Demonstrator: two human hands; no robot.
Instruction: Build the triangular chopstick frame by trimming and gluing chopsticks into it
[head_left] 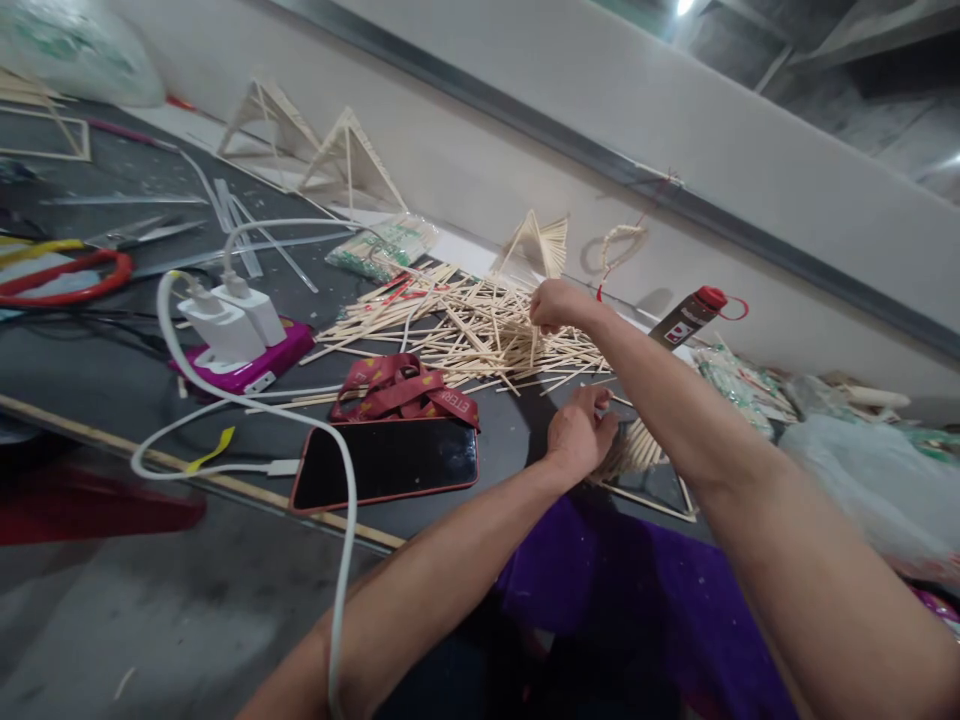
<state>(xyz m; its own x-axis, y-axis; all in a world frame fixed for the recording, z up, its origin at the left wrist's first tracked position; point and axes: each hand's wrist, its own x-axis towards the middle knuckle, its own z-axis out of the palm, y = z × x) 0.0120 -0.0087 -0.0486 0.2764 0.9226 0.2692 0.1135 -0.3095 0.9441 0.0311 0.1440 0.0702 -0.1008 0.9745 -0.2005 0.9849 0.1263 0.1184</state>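
A loose pile of thin wooden sticks (480, 330) lies on the dark table. Over the pile's right side is my right hand (561, 305), its fingers closed and pointing down; what they pinch, if anything, is too small to make out. Nearer the table's front edge, my left hand (581, 435) is beside a flat stick frame (652, 505) with a fan of sticks (639, 448) inside it. The left thumb and fingers are bent and apart at the tips, with nothing visible between them. Part of the frame is hidden by my right forearm.
A phone (390, 460) with a white cable and a red lanyard (401, 390) lie left of my hands. Farther left are chargers on a purple power strip (247, 365) and scissors (142, 230). Stick models (349, 160) and a bottle (686, 315) stand toward the wall. Plastic bags (862, 480) lie right.
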